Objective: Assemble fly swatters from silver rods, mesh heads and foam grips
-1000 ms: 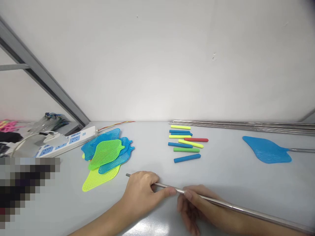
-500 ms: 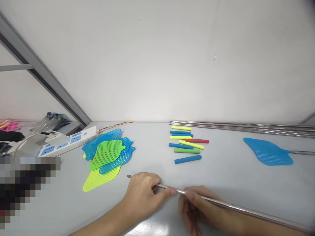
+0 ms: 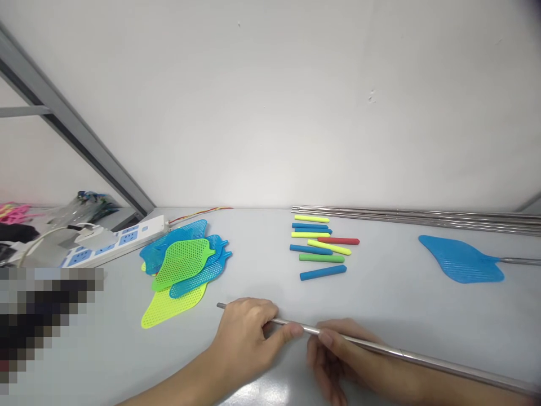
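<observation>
Rod (image 3: 397, 353) of shiny metal slants across the near table (image 3: 262, 259), in front of coloured tubes (image 3: 322, 258). The left hand (image 3: 247, 332) wraps its grip over it by the thin end; the right hand (image 3: 344, 352) pinches it farther along, thumb on top.

The left hand (image 3: 249, 327) is closed palm-down over the rod (image 3: 443, 364); the right hand (image 3: 344, 351) is held beneath the rod, its thumb laid on top, fingers loosely curled.
</observation>
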A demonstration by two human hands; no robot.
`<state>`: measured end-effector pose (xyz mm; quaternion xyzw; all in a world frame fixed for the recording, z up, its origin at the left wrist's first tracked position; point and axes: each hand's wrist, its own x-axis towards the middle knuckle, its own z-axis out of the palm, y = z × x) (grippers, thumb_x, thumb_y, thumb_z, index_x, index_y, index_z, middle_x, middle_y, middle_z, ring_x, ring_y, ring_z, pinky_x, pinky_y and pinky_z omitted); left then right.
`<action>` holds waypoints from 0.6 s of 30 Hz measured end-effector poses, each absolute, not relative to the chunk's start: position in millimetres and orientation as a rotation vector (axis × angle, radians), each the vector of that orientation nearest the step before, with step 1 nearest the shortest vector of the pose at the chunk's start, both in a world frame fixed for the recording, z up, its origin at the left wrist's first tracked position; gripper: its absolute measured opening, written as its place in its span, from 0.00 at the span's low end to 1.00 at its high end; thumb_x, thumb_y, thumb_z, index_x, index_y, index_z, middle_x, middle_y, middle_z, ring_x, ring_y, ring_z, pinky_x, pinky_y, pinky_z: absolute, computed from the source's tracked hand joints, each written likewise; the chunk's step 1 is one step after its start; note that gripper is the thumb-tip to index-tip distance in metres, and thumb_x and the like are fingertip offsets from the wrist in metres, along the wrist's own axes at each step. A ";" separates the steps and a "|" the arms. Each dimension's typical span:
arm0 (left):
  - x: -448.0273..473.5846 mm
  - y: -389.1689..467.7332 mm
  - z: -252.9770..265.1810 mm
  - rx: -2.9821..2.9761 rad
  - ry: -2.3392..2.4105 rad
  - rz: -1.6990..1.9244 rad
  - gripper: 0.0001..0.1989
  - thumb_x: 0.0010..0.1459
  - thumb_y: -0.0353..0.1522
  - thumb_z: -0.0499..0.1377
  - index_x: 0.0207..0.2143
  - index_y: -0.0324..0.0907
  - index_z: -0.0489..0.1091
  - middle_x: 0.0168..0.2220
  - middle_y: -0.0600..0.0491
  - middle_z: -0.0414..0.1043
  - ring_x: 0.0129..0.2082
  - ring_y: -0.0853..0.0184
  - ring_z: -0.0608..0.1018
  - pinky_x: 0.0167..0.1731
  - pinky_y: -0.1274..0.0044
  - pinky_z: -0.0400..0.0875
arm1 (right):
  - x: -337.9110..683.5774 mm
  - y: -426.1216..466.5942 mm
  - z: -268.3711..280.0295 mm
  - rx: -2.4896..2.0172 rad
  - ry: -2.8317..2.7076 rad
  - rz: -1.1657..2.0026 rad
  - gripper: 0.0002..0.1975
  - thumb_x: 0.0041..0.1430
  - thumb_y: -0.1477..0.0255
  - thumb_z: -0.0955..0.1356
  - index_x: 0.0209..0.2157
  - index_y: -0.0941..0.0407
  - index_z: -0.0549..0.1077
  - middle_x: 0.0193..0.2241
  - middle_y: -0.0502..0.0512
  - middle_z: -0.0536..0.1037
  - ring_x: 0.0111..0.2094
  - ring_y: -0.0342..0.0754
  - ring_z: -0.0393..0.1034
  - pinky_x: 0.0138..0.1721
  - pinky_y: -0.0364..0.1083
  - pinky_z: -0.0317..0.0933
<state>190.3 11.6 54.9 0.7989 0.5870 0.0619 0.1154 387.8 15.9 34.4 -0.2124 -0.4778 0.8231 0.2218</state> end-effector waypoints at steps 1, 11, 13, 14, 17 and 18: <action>190.2 11.2 54.9 2.344 1.717 0.181 0.25 0.55 0.48 0.46 0.15 0.39 0.54 0.16 0.55 0.61 0.19 0.70 0.65 0.21 0.78 0.47 | 388.1 15.8 34.6 -0.591 -1.325 2.273 0.22 0.60 0.57 0.56 0.29 0.62 0.66 0.19 0.53 0.69 0.18 0.38 0.61 0.22 0.40 0.57; 191.3 10.2 56.4 2.350 1.702 0.210 0.26 0.56 0.49 0.44 0.15 0.40 0.54 0.16 0.55 0.62 0.19 0.70 0.65 0.21 0.78 0.48 | 387.9 15.6 37.9 -0.593 -1.353 2.258 0.23 0.59 0.56 0.57 0.29 0.62 0.66 0.18 0.53 0.68 0.17 0.39 0.61 0.22 0.40 0.57; 191.3 10.0 56.1 2.362 1.693 0.213 0.26 0.56 0.49 0.44 0.15 0.40 0.54 0.15 0.55 0.62 0.18 0.70 0.65 0.21 0.78 0.48 | 387.2 15.7 38.2 -0.603 -1.349 2.252 0.23 0.59 0.56 0.57 0.28 0.62 0.66 0.18 0.53 0.68 0.17 0.38 0.60 0.22 0.40 0.57; 191.1 9.8 55.9 2.367 1.687 0.213 0.26 0.56 0.48 0.44 0.15 0.40 0.54 0.15 0.55 0.61 0.18 0.70 0.65 0.21 0.78 0.48 | 386.9 15.7 38.4 -0.606 -1.351 2.249 0.23 0.59 0.55 0.57 0.28 0.62 0.66 0.18 0.53 0.68 0.17 0.38 0.60 0.22 0.40 0.57; 190.5 9.2 55.4 2.382 1.669 0.217 0.25 0.57 0.47 0.44 0.15 0.40 0.55 0.15 0.56 0.62 0.18 0.70 0.65 0.20 0.78 0.48 | 386.6 15.5 39.3 -0.610 -1.355 2.258 0.23 0.59 0.56 0.57 0.28 0.63 0.66 0.18 0.53 0.68 0.17 0.38 0.60 0.22 0.40 0.57; 190.2 9.0 55.2 2.388 1.662 0.218 0.25 0.57 0.47 0.44 0.15 0.40 0.55 0.16 0.56 0.62 0.18 0.70 0.66 0.20 0.78 0.48 | 386.7 15.4 39.6 -0.612 -1.355 2.262 0.23 0.59 0.56 0.57 0.29 0.63 0.66 0.18 0.53 0.68 0.17 0.38 0.60 0.22 0.40 0.57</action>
